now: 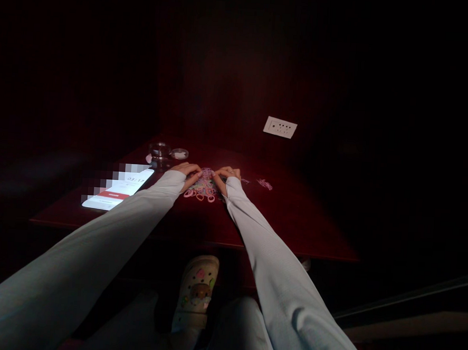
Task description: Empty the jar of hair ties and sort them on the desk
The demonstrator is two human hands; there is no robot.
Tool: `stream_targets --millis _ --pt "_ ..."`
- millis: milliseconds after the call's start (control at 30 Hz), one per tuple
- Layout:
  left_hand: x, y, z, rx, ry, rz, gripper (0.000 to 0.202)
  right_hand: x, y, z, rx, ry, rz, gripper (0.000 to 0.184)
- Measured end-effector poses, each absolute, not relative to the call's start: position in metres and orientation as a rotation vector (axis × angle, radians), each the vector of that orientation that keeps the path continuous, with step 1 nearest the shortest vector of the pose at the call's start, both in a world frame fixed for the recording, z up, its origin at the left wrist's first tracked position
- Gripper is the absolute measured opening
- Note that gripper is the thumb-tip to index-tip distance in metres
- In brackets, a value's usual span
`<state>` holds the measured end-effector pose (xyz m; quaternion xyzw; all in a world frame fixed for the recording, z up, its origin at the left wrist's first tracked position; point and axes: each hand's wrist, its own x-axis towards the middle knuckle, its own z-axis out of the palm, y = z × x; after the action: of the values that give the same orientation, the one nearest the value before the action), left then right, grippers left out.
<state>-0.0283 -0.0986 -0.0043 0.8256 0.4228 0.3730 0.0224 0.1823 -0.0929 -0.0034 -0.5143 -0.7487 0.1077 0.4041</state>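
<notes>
L hand (186, 171) & R hand (226, 174) flank bands (203, 188), fingers (196, 169) curled but grip unclear; dim light + loose pile, so bands could scatter, or L hand knock jar (159, 153) left of bands.

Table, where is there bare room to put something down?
Bare: the right side of the table beyond the small band cluster, and the front strip between the sleeves. Crowded: the band pile between the left hand and right hand, and the left side, with phone, glass and lid.
</notes>
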Motion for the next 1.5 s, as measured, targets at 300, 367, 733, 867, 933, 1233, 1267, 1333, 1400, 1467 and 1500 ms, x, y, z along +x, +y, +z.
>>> stream_targets --millis 300,367,733,867,933,1233,1267,1333,1400,1467,1500 --pt "-0.03 -0.091 -0.009 2.663 1.151 1.134 0.024 0.234 -0.073 0.006 -1.377 -1.712 0.1 0.033" --pt "-0.031 -0.089 -0.011 2.665 1.152 1.126 0.025 0.264 -0.073 0.011 -1.529 -1.581 0.029 0.036" --pt "-0.032 -0.088 -0.012 2.652 1.171 1.083 0.029 0.357 -0.087 0.004 -2.003 -1.404 -0.19 0.039" --pt "-0.032 -0.09 -0.011 2.653 1.173 1.074 0.028 0.356 -0.083 0.0 -1.927 -1.49 -0.206 0.05" --pt "-0.032 -0.091 -0.009 2.648 1.169 1.069 0.028 0.356 -0.081 -0.002 -1.917 -1.463 -0.198 0.052" --pt "-0.031 -0.09 -0.01 2.637 1.169 1.083 0.028 0.356 -0.077 -0.007 -2.009 -1.088 -0.088 0.048" --pt "-0.031 -0.089 -0.011 2.639 1.172 1.085 0.027 0.354 -0.077 -0.007 -1.996 -1.1 -0.097 0.048" --pt "-0.031 -0.089 -0.01 2.645 1.179 1.085 0.027 0.35 -0.078 -0.004 -1.962 -1.157 -0.103 0.047" --pt "-0.031 -0.09 -0.009 2.656 1.193 1.073 0.026 0.34 -0.08 0.001 -1.901 -1.243 -0.1 0.044" --pt "-0.031 -0.093 -0.008 2.654 1.25 1.054 0.026 0.325 -0.083 0.008 -1.781 -1.375 -0.078 0.04" --pt "-0.03 -0.094 -0.007 2.646 1.296 1.046 0.027 0.316 -0.085 0.011 -1.691 -1.469 -0.051 0.039"
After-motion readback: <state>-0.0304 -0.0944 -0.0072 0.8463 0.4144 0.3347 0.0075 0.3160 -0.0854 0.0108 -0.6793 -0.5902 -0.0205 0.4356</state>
